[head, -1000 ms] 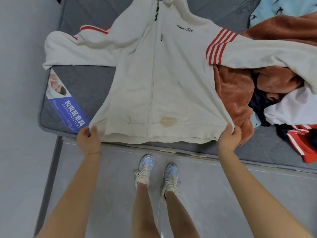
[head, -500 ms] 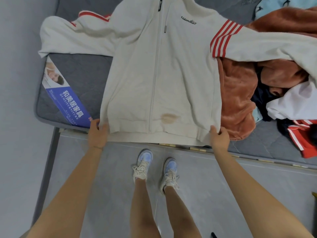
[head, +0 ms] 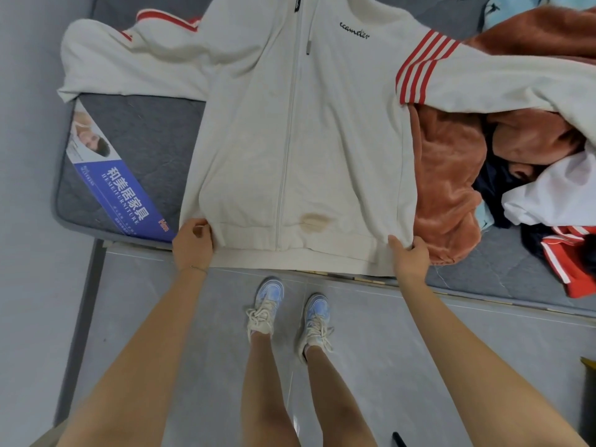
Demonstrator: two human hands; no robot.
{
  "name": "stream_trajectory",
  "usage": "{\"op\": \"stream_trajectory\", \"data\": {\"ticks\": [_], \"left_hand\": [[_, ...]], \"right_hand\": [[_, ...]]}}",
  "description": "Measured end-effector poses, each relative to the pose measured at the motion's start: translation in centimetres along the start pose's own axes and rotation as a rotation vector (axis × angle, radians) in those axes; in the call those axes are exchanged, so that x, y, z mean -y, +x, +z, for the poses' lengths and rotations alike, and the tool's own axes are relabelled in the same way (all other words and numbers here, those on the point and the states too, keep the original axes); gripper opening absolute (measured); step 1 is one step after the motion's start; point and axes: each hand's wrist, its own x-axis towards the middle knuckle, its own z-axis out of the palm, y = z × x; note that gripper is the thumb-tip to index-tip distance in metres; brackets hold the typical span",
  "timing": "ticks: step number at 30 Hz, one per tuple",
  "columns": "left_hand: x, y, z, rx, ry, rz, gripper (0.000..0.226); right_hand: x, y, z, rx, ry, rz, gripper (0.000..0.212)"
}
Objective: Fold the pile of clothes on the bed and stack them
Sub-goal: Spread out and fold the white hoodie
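White zip-front jacket (head: pixel 338 140) spread front-up across the bed (head: pixel 145 130), with its hem (head: pixel 290 256) overhanging the bed's near edge. The hem's left corner is gripped by the curled fingers of the left hand (head: pixel 192 245). The right corner is pinched between thumb and fingers of the right hand (head: pixel 408 256). Both hands are at the bed's near edge. One sleeve (head: pixel 129 66) is laid toward the bed's left side, and the other is draped over the unfolded pile (head: pixel 451 175) on the bed's right side. The fabric may be judged soft, limp and light, so it is expected to sag and crease wherever unsupported. The ribbed hem should offer a firmer hold. For folding, hold is best taken at hem corners, shoulders and cuffs, with the zip (head: pixel 287 140) kept straight as a centre line.
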Motion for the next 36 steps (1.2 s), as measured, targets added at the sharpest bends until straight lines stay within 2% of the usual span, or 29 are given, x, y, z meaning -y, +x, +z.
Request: {"op": "stream_trajectory", "data": {"ticks": [2, 6, 8, 12, 15, 20, 25, 29, 31, 33, 36], "left_hand": [[0.4, -0.2, 0.3, 0.008, -0.009, 0.010, 0.018], [0.9, 0.2, 0.8, -0.046, 0.058, -0.115, 0.050], [1.0, 0.5, 1.0, -0.029, 0.114, -0.124, 0.048], [1.0, 1.2, 1.1, -0.018, 0.191, -0.052, 0.024], [1.1, 1.9, 0.8, -0.024, 0.192, -0.073, 0.016], [1.3, 0.7, -0.3, -0.103, 0.049, -0.069, 0.014], [0.8, 1.0, -2.9, -0.190, 0.005, -0.131, 0.017], [1.1, 2.0, -4.3, -0.126, 0.088, -0.070, 0.014], [1.3, 2.7, -4.1, -0.018, 0.166, -0.029, 0.020], [0.9, 3.1, -3.8, 0.058, 0.260, 0.037, 0.035], [-0.8, 2.7, -3.2, 0.107, 0.379, 0.231, 0.055]], "right_hand": [[0.0, 0.2, 0.0, -0.003, 0.009, 0.003, 0.019], [0.0, 0.6, 0.2, -0.007, 0.003, 0.016, 0.019], [-0.1, 0.7, 0.3, -0.012, -0.010, 0.015, 0.019], [-0.4, 0.4, 0.9, -0.010, 0.003, 0.013, 0.022], [-0.1, 0.1, 1.4, 0.002, 0.027, 0.012, 0.024], [0.2, 0.2, 1.2, -0.028, 0.016, 0.033, 0.022], [0.5, 0.6, 0.3, -0.079, 0.053, 0.055, 0.023], [0.3, 0.4, 0.0, -0.110, 0.050, 0.074, 0.025], [0.5, 0.3, 0.5, -0.083, 0.032, 0.130, 0.032], [1.3, 0.1, 1.3, -0.061, -0.044, 0.151, 0.045], [3.2, -0.8, 2.5, -0.071, -0.251, -0.116, 0.075]]}}
